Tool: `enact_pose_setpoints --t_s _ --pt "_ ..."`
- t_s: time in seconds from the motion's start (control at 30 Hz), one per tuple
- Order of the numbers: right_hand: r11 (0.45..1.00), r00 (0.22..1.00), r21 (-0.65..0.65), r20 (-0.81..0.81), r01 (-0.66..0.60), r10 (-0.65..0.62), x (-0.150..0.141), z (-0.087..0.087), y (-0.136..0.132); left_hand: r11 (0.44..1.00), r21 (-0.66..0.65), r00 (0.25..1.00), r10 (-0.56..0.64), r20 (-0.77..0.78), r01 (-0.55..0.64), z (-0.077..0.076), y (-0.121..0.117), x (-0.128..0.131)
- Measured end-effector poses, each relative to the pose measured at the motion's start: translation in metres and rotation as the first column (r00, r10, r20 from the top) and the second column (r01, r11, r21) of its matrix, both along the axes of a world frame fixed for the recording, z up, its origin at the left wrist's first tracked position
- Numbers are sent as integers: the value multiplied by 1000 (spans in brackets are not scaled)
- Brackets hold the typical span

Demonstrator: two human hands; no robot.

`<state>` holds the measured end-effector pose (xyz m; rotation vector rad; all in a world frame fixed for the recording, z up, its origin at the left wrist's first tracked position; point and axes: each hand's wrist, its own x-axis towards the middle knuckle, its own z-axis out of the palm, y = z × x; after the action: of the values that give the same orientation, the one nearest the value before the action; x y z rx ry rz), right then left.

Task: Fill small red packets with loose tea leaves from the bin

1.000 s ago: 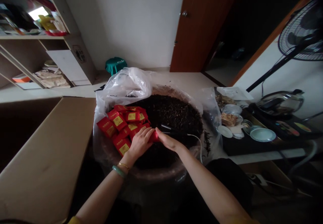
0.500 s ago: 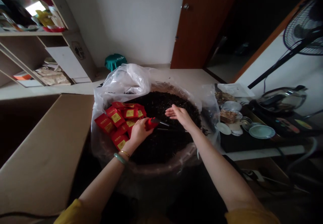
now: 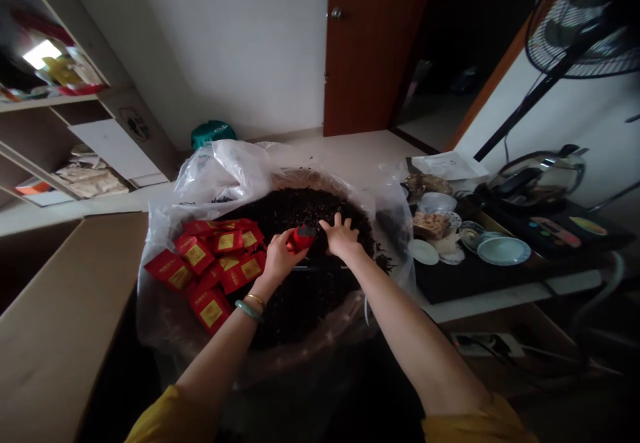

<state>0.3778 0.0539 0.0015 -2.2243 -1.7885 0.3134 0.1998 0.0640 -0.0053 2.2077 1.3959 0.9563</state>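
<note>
A big round basket lined with clear plastic [image 3: 210, 176] holds a heap of dark loose tea leaves [image 3: 300, 206]. My left hand [image 3: 278, 256] is closed on a small red packet [image 3: 303, 236], held open-end up above the leaves. My right hand [image 3: 341, 235] lies on the leaves just right of the packet, fingers spread and digging into the heap. A pile of several red packets with gold labels [image 3: 207, 266] lies on the left side of the basket, beside my left wrist.
A cardboard box [image 3: 55, 323] stands at the left. At the right, a dark table [image 3: 500, 276] carries small dishes [image 3: 503, 250] and an electric kettle [image 3: 537, 176]. A fan [image 3: 580, 23] stands at the top right, shelves [image 3: 55, 136] at the left, a brown door [image 3: 370, 43] behind.
My right hand left the packet, reached out over the leaves and came down on them. My left hand lifted the red packet a little further over the heap. The view swung rightwards.
</note>
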Motion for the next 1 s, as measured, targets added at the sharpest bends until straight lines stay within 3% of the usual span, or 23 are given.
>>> enact_pose_setpoints --t_s 0.1,0.2,0.43,0.53,0.6,0.67,0.77,0.83,1.0 --pt "995 999 -101 46 19 -15 -4 17 -5 999 37 999 -6 33 5 -4 4 1" --pt "985 989 -168 139 -33 56 -10 31 -9 997 82 997 -4 76 -3 -9 7 -1" --pt "978 986 -200 145 -51 81 -9 40 -10 996 91 994 11 111 -21 -16 9 -14" --pt "995 997 -62 21 -79 81 -1 48 -8 995 93 993 27 117 -38 -15 10 -19" --pt "994 984 82 -156 -78 90 3 57 -8 995 93 993 26 115 -37 -14 11 -20" --pt "982 910 176 -395 -63 129 1 69 -10 995 95 994 19 108 -29 -13 10 -20" --pt "976 722 208 -665 -67 191 -9 81 -16 995 95 995 8 103 -18 -12 9 -19" --pt "964 680 254 -693 -81 240 -18 83 -19 995 95 994 8 107 -18 -12 8 -18" --pt "894 758 416 -525 -167 386 -29 74 -23 997 77 994 -14 108 6 -14 6 -17"
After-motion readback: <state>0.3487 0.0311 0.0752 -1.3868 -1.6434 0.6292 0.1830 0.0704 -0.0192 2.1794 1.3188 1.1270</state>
